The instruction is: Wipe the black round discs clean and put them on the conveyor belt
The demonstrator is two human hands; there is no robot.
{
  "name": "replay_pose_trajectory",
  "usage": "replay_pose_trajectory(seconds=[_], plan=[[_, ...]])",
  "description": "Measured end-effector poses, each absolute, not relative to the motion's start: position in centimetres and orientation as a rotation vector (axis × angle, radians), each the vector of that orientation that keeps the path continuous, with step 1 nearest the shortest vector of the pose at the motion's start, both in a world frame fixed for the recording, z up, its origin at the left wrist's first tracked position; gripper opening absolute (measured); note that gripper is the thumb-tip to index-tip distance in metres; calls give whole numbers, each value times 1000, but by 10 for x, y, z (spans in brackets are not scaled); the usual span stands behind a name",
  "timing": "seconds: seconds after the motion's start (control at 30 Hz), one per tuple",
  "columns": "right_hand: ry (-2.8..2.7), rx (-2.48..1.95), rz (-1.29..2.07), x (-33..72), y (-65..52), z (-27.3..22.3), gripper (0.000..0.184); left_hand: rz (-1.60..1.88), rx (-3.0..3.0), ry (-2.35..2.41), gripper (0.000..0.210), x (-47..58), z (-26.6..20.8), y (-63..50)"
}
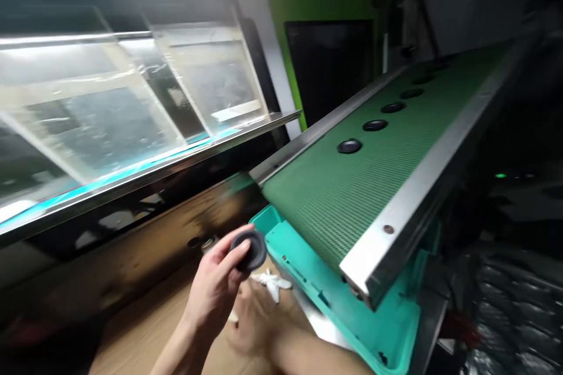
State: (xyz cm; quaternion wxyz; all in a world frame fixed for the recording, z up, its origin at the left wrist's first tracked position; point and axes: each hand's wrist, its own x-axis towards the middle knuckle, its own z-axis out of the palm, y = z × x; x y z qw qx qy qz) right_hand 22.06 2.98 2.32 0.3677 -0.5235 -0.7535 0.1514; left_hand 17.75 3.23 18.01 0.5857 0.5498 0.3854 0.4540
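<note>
My left hand (pixel 215 281) is closed on a black round cup-shaped part (pixel 250 250), thumb pressed on its face and fingers behind it. The part is held up beside the corner of a teal plastic bin (pixel 338 299). Just below and partly behind it, my right hand (pixel 250 313) is curled closed, blurred by motion. A small pale bit shows at its fingers, too unclear to name. Similar black round parts (pixel 349 146) lie in a spaced row on the green conveyor belt (pixel 316 193). Brown cardboard (pixel 145 328) lies beneath my hands.
The conveyor's metal side rail (pixel 409 193) ends above the teal bin. A white crumpled piece (pixel 271 285) lies behind my right hand. On the left stands a machine with clear windows (pixel 105 123) and a protruding ledge. Black plastic-wrapped goods (pixel 519 310) sit at lower right.
</note>
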Motion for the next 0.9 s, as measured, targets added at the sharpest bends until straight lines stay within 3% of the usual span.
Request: replay_pose_trajectory(seconds=[0.17,0.3,0.47,0.7,0.9], plan=[[-2007,-1467,435,215,33,25,61,1313,573,1038,32,32,84,2],[-2103,-1478,345,214,30,27,60,1362,457,985,18,-6,46,-7],[-2087,-1484,353,207,17,29,57,1336,557,855,18,-9,38,-1],[-1843,-1205,695,182,-5,36,58,1240,495,631,34,0,34,-3],[-1981,-1184,637,168,-23,33,55,1218,438,571,28,17,28,-8]])
